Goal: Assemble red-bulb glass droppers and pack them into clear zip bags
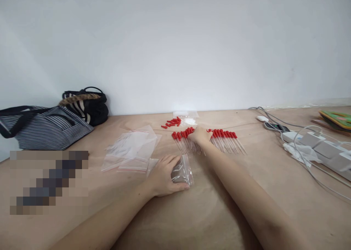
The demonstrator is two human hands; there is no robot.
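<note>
Droppers [225,140] lie in a row, long axes front-to-back, under right hand [200,135], fingers closing on some. Left hand [161,176], nearer, holds zip bag [182,171] open.

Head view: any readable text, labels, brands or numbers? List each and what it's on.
None readable.
Green book at the right edge: cover print too blurred to read.
Phone by the cables: screen too small to tell.
Power strip, striped bag, clear zip bags and red-capped droppers: no markings visible.
</note>
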